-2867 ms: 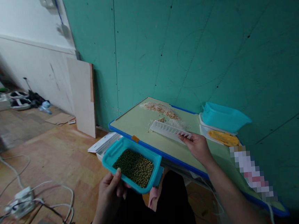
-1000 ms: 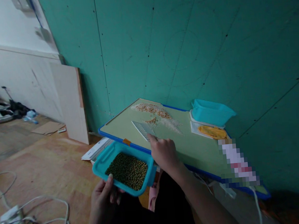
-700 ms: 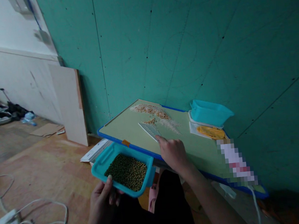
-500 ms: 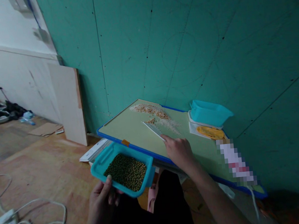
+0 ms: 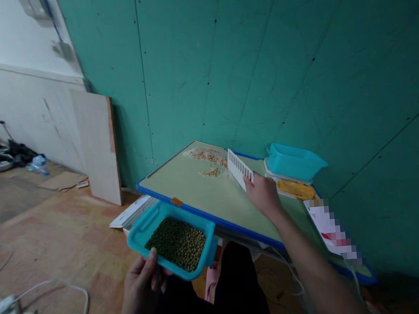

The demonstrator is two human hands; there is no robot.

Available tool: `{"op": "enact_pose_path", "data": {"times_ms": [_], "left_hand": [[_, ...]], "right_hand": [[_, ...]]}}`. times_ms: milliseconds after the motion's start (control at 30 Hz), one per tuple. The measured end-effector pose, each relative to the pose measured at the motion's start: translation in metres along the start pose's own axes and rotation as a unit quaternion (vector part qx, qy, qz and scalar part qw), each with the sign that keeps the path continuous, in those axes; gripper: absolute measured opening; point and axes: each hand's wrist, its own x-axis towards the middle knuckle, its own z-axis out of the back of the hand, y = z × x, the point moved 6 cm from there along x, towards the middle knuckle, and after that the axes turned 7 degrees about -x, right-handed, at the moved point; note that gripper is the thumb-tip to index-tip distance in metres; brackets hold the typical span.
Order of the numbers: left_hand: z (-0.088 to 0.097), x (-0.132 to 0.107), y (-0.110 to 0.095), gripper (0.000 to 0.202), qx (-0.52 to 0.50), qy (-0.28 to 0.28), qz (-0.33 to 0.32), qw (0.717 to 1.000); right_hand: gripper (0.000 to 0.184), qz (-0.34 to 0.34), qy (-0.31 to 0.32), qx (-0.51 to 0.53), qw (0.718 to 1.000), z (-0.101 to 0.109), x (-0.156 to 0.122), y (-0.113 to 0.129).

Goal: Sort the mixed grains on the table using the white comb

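The left hand (image 5: 146, 272) grips a blue tray (image 5: 141, 229) of green and tan beans (image 5: 176, 243) – just beside the bench's (image 5: 190, 190) near edge – while the right hand (image 5: 264, 193) clasps a slotted white strip (image 5: 237, 169) by scattered grain (image 5: 205, 154).

Smooth plastic tray (image 5: 136, 239), matt plastic slotted strip (image 5: 237, 169)

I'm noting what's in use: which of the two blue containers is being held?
The near one, with green and tan beans inside, gripped by the left hand. The far one is by the wall, with neither hand on it.
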Motion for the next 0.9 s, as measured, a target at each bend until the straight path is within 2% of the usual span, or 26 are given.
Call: {"op": "enact_pose_path", "data": {"times_ms": [133,300,400,600,900], "left_hand": [[-0.001,-0.003,-0.004,0.055,0.011,-0.019,0.008,1.000],[0.003,-0.001,0.000,0.047,0.006,-0.010,0.001,1.000],[0.006,0.000,0.003,0.044,-0.015,-0.017,-0.007,1.000],[0.001,0.003,0.001,0.051,-0.023,-0.025,0.009,0.999],[0.008,0.006,0.003,0.052,-0.020,-0.039,-0.002,0.999]], "right_hand": [[0.030,-0.016,-0.031,0.085,0.996,-0.002,0.044,0.002],[0.024,-0.021,0.017,0.199,0.980,-0.030,0.108,0.001],[0.023,0.005,0.018,0.194,0.981,-0.038,0.132,-0.002],[0.025,0.065,0.021,0.123,0.990,-0.034,0.151,0.000],[0.024,0.075,0.023,0.091,0.993,-0.034,0.150,-0.002]]}}
